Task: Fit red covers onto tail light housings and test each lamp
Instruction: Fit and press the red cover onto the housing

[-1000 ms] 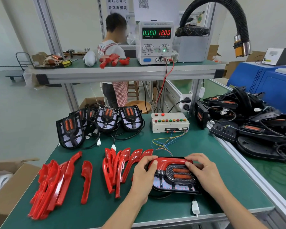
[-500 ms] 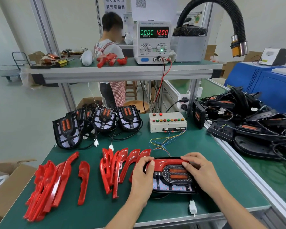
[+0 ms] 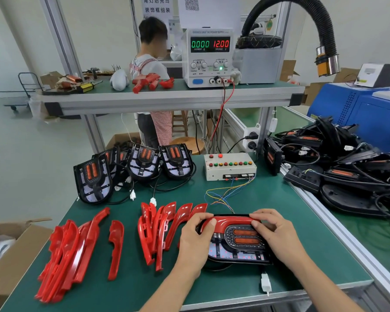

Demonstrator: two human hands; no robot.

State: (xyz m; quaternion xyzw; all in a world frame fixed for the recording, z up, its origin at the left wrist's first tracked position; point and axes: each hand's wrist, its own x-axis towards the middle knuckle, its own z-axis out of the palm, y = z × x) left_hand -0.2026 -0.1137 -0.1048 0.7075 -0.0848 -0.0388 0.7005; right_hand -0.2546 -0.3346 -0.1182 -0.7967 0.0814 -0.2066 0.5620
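Observation:
A black tail light housing (image 3: 239,248) lies flat on the green bench in front of me, two orange lenses facing up. A red cover (image 3: 231,221) sits along its far edge. My left hand (image 3: 195,240) holds the housing's left end, thumb pressing on the cover. My right hand (image 3: 277,235) grips the right end, fingertips pressing down on the cover. The housing's white plug (image 3: 266,283) lies loose near the bench's front edge. Loose red covers lie in a stack (image 3: 164,230) beside my left hand and in a pile (image 3: 70,251) at the left.
Several bare housings (image 3: 142,163) stand at the back left. A test box (image 3: 230,166) with coloured buttons and loose wires sits behind. A power supply (image 3: 208,56) on the shelf reads 12.00. A heap of housings (image 3: 338,167) fills the right. A cardboard box (image 3: 11,248) sits left.
Both hands stay on the housing and red cover; my fingers have shifted slightly along the cover's top edge. The view has tilted a little.

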